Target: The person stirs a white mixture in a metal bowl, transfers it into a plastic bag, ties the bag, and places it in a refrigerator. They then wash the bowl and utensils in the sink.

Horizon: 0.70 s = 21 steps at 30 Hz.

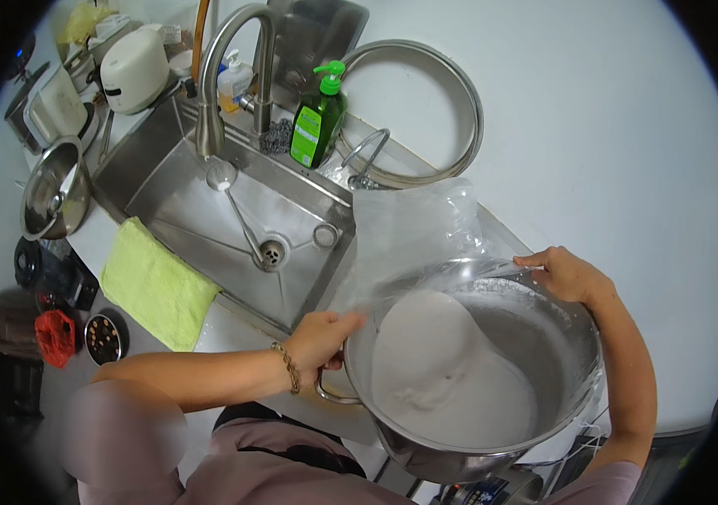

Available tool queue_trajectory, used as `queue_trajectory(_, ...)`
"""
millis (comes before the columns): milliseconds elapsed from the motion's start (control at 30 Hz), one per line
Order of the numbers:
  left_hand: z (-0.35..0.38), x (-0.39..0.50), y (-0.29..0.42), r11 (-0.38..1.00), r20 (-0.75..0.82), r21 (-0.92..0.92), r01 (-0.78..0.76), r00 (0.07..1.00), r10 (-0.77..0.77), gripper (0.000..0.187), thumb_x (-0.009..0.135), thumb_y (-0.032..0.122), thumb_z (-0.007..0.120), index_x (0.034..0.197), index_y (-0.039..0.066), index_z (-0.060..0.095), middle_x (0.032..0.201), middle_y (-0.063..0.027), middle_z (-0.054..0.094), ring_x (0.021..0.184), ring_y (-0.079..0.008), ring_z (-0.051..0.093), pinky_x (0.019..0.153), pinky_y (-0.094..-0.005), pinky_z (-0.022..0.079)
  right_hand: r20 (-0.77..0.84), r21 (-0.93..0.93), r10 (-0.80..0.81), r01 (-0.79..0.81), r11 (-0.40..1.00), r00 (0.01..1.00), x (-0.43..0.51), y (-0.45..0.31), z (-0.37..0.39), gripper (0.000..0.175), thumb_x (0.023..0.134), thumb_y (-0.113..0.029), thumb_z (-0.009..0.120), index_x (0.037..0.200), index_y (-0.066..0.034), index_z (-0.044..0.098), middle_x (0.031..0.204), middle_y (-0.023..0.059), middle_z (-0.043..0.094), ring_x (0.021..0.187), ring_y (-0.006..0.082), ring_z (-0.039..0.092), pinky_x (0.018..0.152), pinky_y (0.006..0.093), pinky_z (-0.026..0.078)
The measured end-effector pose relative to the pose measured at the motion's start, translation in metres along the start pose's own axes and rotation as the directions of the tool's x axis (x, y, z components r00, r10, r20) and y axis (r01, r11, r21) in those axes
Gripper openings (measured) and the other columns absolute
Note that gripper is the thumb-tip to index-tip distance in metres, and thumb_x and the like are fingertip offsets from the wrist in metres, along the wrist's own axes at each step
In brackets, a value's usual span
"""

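Observation:
A large stainless steel pot [577, 379] stands tilted in view before me, with a mass of pale dough [428, 334] inside, mounded on its left side. A clear plastic bag [412, 221] spreads from behind the pot over its far rim. My left hand [327, 341] is at the pot's left rim, above the loop handle, with thumb and fingers closed on the plastic's near edge or the rim; which one I cannot tell. My right hand [564, 274] pinches the plastic at the far right rim.
A steel sink [207, 246] with faucet [207, 126] and a ladle [242, 221] lies left of the pot. Around it are a green soap bottle [318, 126], a yellow-green cloth [156, 284], a steel bowl [74, 208] and a white rice cooker [138, 69]. A round metal lid or ring [475, 120] leans behind.

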State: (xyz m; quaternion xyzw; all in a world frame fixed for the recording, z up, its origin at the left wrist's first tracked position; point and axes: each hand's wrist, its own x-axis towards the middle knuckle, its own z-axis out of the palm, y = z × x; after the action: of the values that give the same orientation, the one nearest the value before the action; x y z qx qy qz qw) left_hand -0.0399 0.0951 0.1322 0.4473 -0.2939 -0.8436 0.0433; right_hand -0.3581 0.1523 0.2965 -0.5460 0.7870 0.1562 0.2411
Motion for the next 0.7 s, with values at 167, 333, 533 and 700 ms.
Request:
queue_trajectory(167,0.009,-0.021,-0.04,0.981,0.018,-0.149,0.126,0.992,-0.124,0.028,0.083,0.033,0.06,0.075,0.008,0.053,0.062,0.0023,0.046,0.049,-0.0077,0.04,0.043,-0.0224,0.03,0.233,-0.075,0.069,-0.053,0.996,0.97,0.005,-0.012,-0.006,0.038,0.083,-0.006,0.052,0.12,-0.0159,0.058,0.114,0.016,0.059,0.103,0.0312,0.057,0.091,0.0344,0.044)
queue_trajectory(333,0.022,-0.029,-0.076,0.93,0.037,-0.263,0.257,0.966,-0.256,0.026,0.083,0.033,0.059,0.073,0.009,0.052,0.061,0.0036,0.042,0.048,-0.0078,0.036,0.042,-0.0232,0.029,0.389,-0.147,0.095,-0.04,0.988,0.917,0.008,-0.019,0.003,0.037,0.085,-0.008,0.053,0.122,-0.0165,0.056,0.118,0.0125,0.058,0.107,0.0292,0.056,0.094,0.034,0.042)
queue_trajectory(533,0.036,-0.034,-0.106,0.879,0.091,-0.298,0.371,0.928,-0.361,0.03,0.081,0.037,0.059,0.076,0.008,0.055,0.063,0.0032,0.04,0.051,-0.0085,0.036,0.044,-0.0242,0.029,0.489,-0.239,0.176,-0.062,0.969,0.854,0.011,-0.015,0.012,0.036,0.087,-0.011,0.053,0.122,-0.0207,0.056,0.122,0.0107,0.056,0.111,0.0288,0.053,0.095,0.0358,0.041)
queue_trajectory(700,0.05,-0.032,-0.119,0.844,0.111,-0.349,0.407,0.912,-0.394,0.031,0.079,0.038,0.061,0.078,0.007,0.056,0.065,0.002,0.043,0.052,-0.0089,0.036,0.044,-0.0252,0.028,0.561,-0.284,0.209,-0.051,0.957,0.801,0.013,-0.005,0.012,0.038,0.087,-0.014,0.053,0.123,-0.0243,0.054,0.126,0.0096,0.053,0.115,0.0285,0.05,0.096,0.0377,0.041)
